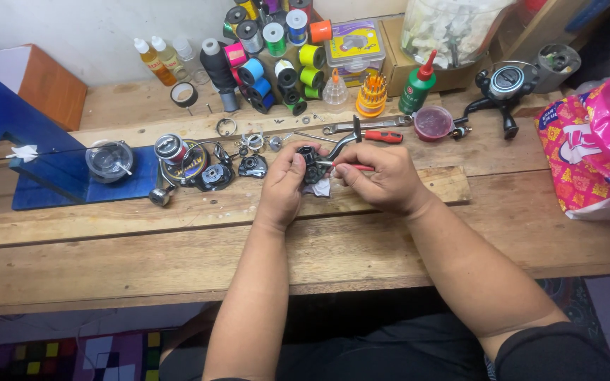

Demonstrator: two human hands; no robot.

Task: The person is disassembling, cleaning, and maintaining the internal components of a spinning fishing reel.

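My left hand grips a small black reel body over a white scrap of tissue on the wooden bench. My right hand holds a thin red-handled tool, its tip pointing left into the reel body. A bent metal handle arm rises from the part between my hands. Both hands sit close together at the bench's middle.
Loose reel parts and a spool lie to the left near a small clear bowl on a blue board. Behind are thread spools, bottles, a red screwdriver, a red-lidded jar, a green bottle, another reel. A pink bag is right.
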